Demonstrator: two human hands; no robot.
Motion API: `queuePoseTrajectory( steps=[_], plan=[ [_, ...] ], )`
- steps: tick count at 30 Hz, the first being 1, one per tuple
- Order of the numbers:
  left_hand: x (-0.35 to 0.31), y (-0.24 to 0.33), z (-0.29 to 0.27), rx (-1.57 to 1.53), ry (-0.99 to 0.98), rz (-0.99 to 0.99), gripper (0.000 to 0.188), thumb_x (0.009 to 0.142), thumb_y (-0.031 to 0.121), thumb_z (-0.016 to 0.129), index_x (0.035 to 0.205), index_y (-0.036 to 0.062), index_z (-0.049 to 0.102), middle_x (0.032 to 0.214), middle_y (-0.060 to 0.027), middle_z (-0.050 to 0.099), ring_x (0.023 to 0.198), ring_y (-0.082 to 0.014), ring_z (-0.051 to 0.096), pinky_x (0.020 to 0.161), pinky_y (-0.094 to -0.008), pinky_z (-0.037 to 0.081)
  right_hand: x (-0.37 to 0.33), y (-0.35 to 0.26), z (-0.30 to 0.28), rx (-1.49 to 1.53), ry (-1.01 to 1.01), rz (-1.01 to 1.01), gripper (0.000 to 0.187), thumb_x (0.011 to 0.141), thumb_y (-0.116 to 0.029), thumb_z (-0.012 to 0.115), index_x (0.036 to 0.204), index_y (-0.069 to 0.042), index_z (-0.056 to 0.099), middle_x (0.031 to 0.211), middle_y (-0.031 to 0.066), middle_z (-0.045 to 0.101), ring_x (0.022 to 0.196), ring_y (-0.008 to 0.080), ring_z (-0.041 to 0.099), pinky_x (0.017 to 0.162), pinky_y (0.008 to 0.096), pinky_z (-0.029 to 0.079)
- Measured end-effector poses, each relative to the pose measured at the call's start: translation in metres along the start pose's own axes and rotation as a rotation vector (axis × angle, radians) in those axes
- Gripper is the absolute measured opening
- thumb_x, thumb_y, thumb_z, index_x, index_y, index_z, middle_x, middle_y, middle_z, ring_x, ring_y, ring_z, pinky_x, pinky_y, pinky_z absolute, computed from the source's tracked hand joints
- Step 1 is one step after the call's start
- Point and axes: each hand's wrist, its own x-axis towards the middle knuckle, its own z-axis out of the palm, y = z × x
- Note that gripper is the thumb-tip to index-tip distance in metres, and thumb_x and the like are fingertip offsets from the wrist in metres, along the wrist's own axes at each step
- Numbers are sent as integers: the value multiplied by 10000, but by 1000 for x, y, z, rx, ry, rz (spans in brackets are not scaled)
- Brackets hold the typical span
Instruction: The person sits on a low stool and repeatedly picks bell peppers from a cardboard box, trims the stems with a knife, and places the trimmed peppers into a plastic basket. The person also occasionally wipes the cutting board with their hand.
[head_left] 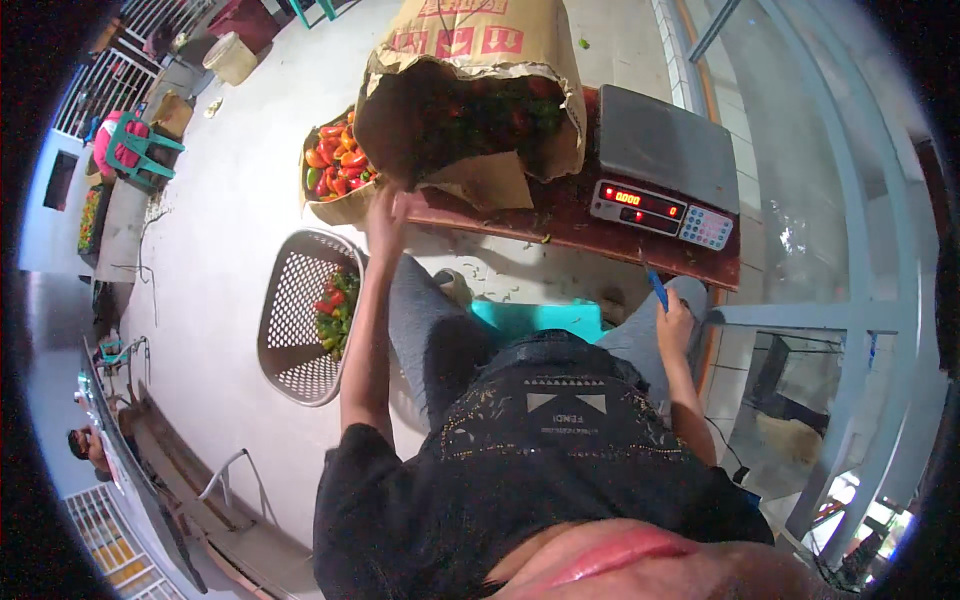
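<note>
Left hand: Your left hand [386,222] reaches to the near edge of the red bench [580,205], fingers too indistinct to tell whether they grip anything.
Right hand: Your right hand [677,318] closes around a blue-handled tool [657,286] above your thigh, its tip aimed forward, seemingly to keep it clear of your body.
Paper sack: Ahead and right of your left hand, the paper sack [475,48] lies with its torn mouth toward you, probably keeping its shadowed contents within reach.
Peppers: Just beyond that hand, leftward, red and orange peppers [338,160] fill a brown container.
Basket: Nearer you, left of your left forearm, a pale basket [282,345] holds more peppers, apparently placed for easy reach.
Scale: Forward of your right hand, a lit scale [665,140] faces you, presumably for reading.
</note>
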Motion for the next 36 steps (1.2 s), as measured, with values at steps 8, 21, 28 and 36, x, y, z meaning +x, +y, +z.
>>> queuePoseTrajectory(
  steps=[8, 21, 28, 36],
  plan=[
    [158, 0, 137, 449, 42, 461, 310, 857, 249, 483, 1085, 72, 595, 1104, -198, 572, 1033, -348, 537, 891, -441, 425, 1, 1, -7, -56, -23, 15, 280, 802, -107, 602, 1071, -43, 556, 743, 197, 605, 689, 380, 599, 603, 461, 468],
    [76, 72, 79, -491, -208, -54, 349, 906, 396, 483, 920, 56, 561, 772, -59, 576, 702, -198, 523, 650, -318, 416, -2, -4, -3, 62, 86, 19, 223, 799, -137, 630, 989, -31, 581, 750, 202, 603, 701, 382, 597, 608, 450, 462],
    [-43, 139, 60, -1097, -237, -763, 431, 907, 522, 456, 928, 98, 530, 704, 4, 490, 541, -108, 409, 553, -243, 367, 18, -75, 13, 453, 11, -133, 176, 846, -181, 592, 946, -36, 587, 783, 203, 604, 743, 389, 599, 619, 420, 451],
    [-61, 172, 59, -1289, -282, -971, 375, 941, 445, 440, 915, 81, 521, 745, -31, 530, 610, -153, 531, 540, -287, 442, 46, -169, 2, 616, -133, -399, 252, 765, -88, 632, 999, -21, 567, 865, 198, 617, 803, 379, 608, 665, 418, 477]
  ],
)
